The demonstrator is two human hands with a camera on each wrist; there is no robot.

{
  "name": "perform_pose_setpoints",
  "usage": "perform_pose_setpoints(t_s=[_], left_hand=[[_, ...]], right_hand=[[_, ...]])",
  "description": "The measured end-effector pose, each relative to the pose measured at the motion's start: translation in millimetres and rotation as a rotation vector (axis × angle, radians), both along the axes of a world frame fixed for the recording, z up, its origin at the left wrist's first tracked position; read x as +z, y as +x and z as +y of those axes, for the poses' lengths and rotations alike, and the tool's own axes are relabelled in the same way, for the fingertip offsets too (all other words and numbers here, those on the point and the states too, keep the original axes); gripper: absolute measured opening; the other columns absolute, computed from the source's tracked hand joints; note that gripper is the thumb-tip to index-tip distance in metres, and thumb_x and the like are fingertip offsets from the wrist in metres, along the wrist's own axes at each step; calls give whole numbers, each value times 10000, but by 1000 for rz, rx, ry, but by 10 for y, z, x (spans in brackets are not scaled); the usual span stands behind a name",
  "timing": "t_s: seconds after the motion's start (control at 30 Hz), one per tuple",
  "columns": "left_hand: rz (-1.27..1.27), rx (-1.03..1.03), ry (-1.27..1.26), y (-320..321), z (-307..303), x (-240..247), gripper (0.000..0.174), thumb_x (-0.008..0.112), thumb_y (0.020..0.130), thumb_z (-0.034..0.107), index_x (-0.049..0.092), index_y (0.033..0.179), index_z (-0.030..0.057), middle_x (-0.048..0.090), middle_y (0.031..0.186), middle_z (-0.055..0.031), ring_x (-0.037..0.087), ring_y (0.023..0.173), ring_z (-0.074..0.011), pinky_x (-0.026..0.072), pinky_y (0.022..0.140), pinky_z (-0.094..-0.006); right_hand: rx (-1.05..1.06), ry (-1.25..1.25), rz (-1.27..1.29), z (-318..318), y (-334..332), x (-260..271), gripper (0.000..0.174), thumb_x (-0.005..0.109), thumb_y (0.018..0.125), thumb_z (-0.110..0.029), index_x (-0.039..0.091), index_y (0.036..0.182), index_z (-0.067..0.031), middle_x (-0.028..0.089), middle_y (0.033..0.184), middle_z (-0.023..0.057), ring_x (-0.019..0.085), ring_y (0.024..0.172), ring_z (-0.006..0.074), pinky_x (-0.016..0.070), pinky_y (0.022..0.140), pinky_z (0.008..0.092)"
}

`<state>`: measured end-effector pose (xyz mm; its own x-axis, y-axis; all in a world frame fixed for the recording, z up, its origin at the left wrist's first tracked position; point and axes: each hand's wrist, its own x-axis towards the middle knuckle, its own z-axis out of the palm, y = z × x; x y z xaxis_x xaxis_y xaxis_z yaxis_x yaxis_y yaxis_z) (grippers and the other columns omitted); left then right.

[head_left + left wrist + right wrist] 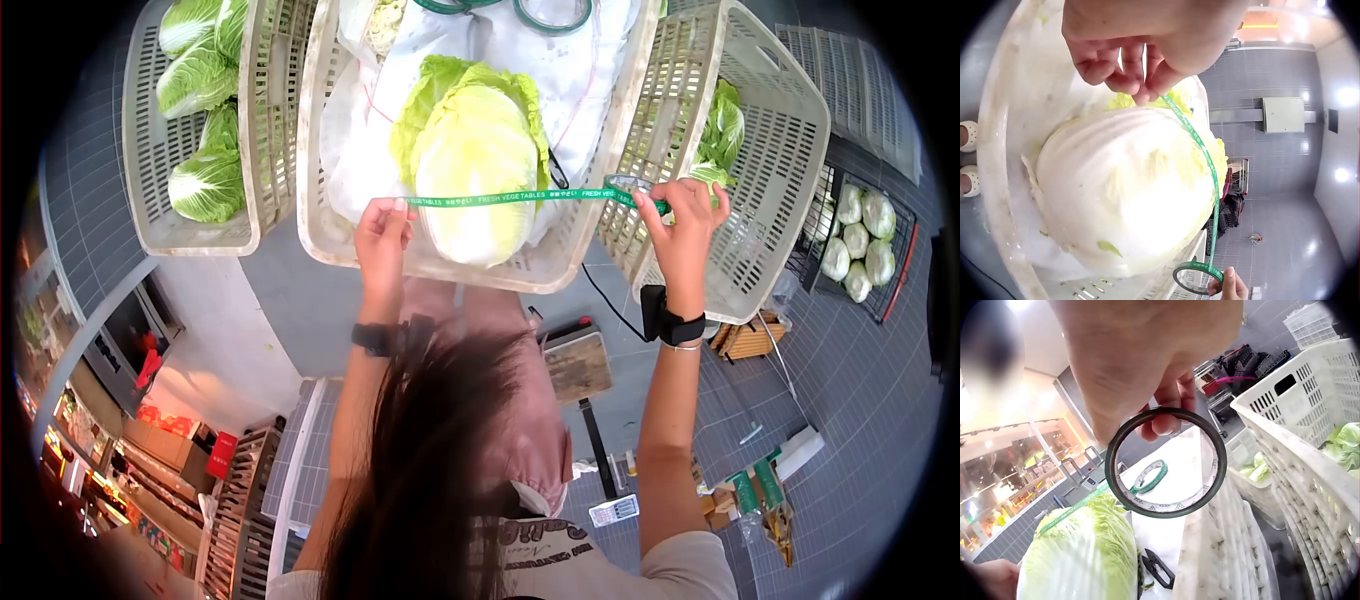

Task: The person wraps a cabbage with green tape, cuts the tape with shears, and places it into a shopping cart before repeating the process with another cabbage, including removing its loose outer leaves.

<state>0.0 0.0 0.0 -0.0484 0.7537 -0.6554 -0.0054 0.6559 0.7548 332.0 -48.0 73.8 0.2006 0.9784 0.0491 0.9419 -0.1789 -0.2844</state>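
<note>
A napa cabbage (475, 150) lies on white sheeting (360, 160) at the middle crate (470, 275). Across its pale base runs a green printed tape strip (510, 197). My left hand (382, 240) pinches the strip's end between thumb and fingers, just left of the cabbage. On the other side, my right hand (685, 230) grips the tape roll (1175, 508) by its upper rim, with the ring hanging below the fingers in the right wrist view. From the left wrist view, the strip (1200, 144) curves past the cabbage down to the roll.
Another tape roll (1159, 478) and dark-handled snips (1159, 569) lie on the sheeting beyond and beside the cabbage. Crates with more cabbages flank it: a left crate (195, 248) and a right crate (780, 150). Wrapped produce (858, 240) sits in a basket at far right.
</note>
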Motion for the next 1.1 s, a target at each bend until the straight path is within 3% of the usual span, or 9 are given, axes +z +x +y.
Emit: perform_pose_setpoints(t_s=[0.17,0.2,0.3,0.5,0.53,0.63,0.9,1.1], left_hand=[[-88,371,87,-252,-32,-303,129,513,969,173,548,929,56,434,671,42,347,567,-47,293,516,-224],[52,237,140,-332,-19,-197,138,514,970,181,551,981,49,398,667,46,319,567,-49,284,513,-235],[158,-78,192,-241,-34,-10,169,515,972,196,542,1024,37,408,683,45,347,600,-45,292,539,-211],[130,-119,300,281,-20,158,145,552,956,172,530,996,34,426,713,48,418,686,-48,335,627,-174],[102,-103,254,269,-21,137,100,585,933,117,533,976,42,470,803,41,409,694,-46,365,617,-193],[128,-140,333,189,-28,59,101,572,942,128,523,942,41,484,812,29,415,694,-44,358,609,-185],[195,-153,320,-46,44,101,122,524,971,168,527,927,55,457,737,35,416,681,-52,345,618,-201],[217,-154,325,17,-63,-435,113,508,971,140,488,934,35,478,809,0,445,747,-83,398,680,-231]], right_hand=[[-64,79,36,-94,45,-51,230,757,759,-239,599,674,-96,573,661,0,546,744,179,297,960,397],[-86,78,103,-145,75,-42,231,763,751,-194,584,661,-78,559,633,5,535,684,189,327,943,388],[-113,52,252,-155,108,64,222,759,752,-164,581,669,-59,551,631,16,528,670,196,355,928,385],[-94,57,252,-188,97,290,193,738,768,-128,584,693,-40,536,634,41,511,660,224,375,922,409],[-97,56,252,-190,76,304,195,738,769,-130,583,693,-39,534,633,42,508,658,226,375,922,410],[-91,69,249,-198,74,282,204,739,769,-136,579,689,-39,527,631,46,498,654,230,375,925,411],[-138,32,277,-241,39,273,220,748,760,-155,570,694,-43,520,668,59,489,699,242,372,840,374],[-95,61,200,-182,14,86,215,745,763,-184,584,721,-49,532,687,53,497,734,242,354,873,368]])
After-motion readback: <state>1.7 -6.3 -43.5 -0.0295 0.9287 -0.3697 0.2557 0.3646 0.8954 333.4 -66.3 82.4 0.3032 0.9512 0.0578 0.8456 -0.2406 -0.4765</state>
